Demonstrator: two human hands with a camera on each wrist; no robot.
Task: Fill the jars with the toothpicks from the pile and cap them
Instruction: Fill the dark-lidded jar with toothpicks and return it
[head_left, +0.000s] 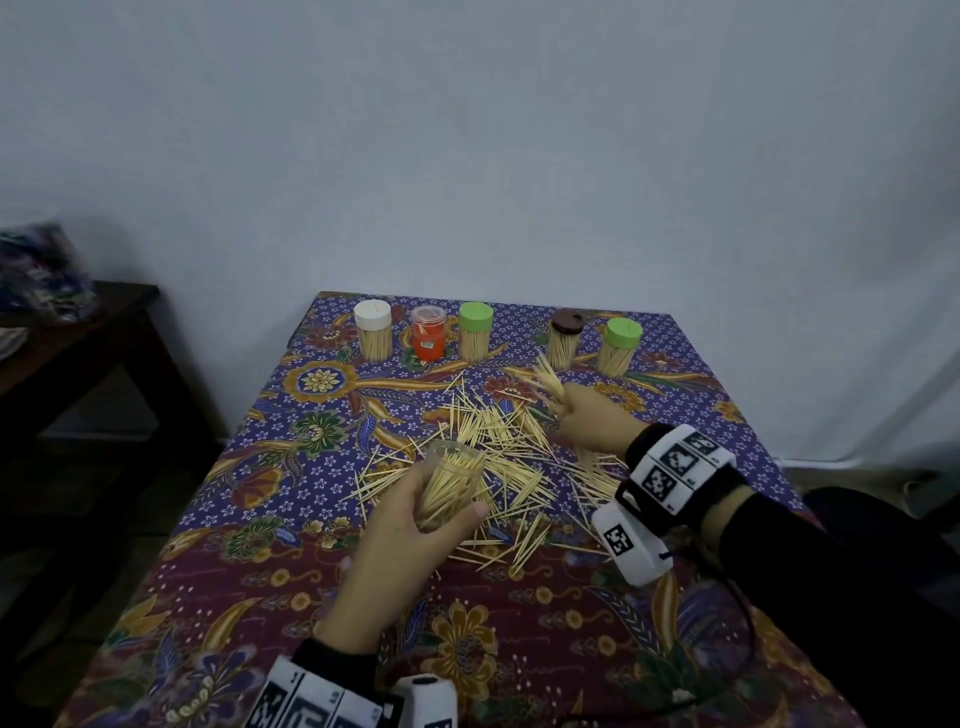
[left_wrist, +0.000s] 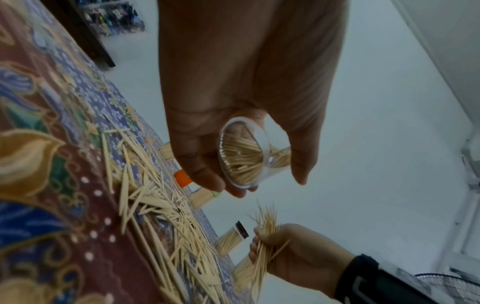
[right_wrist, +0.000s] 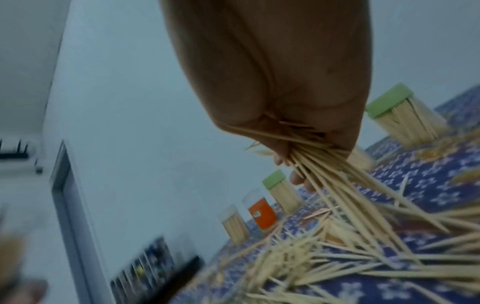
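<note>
My left hand (head_left: 415, 514) grips a clear uncapped jar (head_left: 453, 480) partly filled with toothpicks, tilted above the near side of the pile; the jar (left_wrist: 245, 156) shows bottom-first in the left wrist view. My right hand (head_left: 589, 415) clutches a bundle of toothpicks (head_left: 548, 379) above the pile's far right side, and the bundle (right_wrist: 324, 164) fans out from the fist (left_wrist: 272, 246). The loose pile (head_left: 498, 467) lies spread over the cloth in the middle of the table.
Along the far edge stand capped jars: white lid (head_left: 372, 338), orange jar (head_left: 428, 332), green lid (head_left: 475, 332), brown lid (head_left: 565, 338), green lid (head_left: 618, 348). The patterned tablecloth (head_left: 311, 571) covers the table. A dark side table (head_left: 78, 338) stands left.
</note>
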